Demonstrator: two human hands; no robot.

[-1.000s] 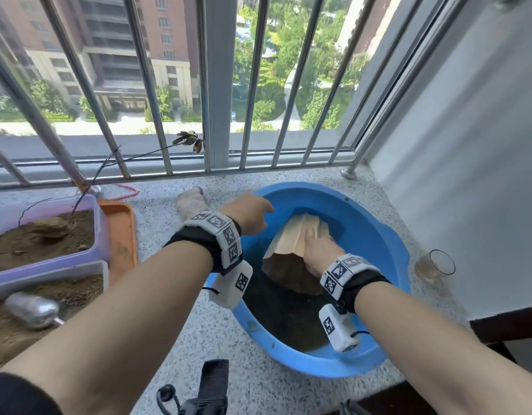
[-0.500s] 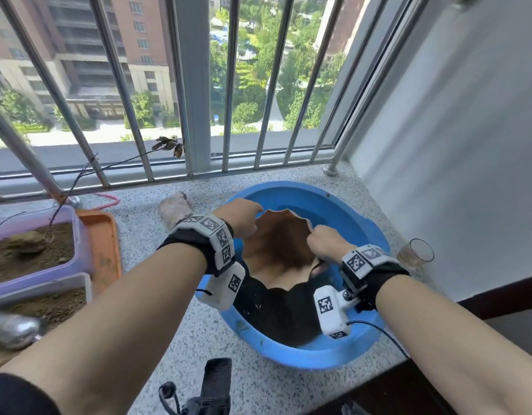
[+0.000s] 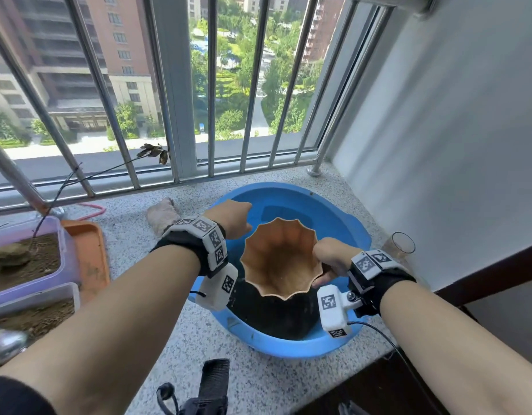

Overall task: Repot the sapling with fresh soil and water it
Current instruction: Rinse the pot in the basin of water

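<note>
Both hands hold a fluted, terracotta-coloured plastic flowerpot (image 3: 281,259) above the round blue plastic basin (image 3: 333,223), which sits on the speckled granite counter (image 3: 258,381) and holds dark water. The pot's open mouth faces the camera and its inside looks empty. The right hand (image 3: 330,259) grips the pot's right rim, its fingers curled round the edge. The left hand (image 3: 231,218) is at the pot's upper-left rim with its fingers curled; whether they clamp the rim cannot be told. The bare, thin-stemmed sapling (image 3: 109,172) with a few withered leaves stands well to the left in a lilac plastic tub of brown soil (image 3: 64,253), beside an orange tray (image 3: 91,259). A clear glass tumbler (image 3: 400,245) stands just right of the basin.
</note>
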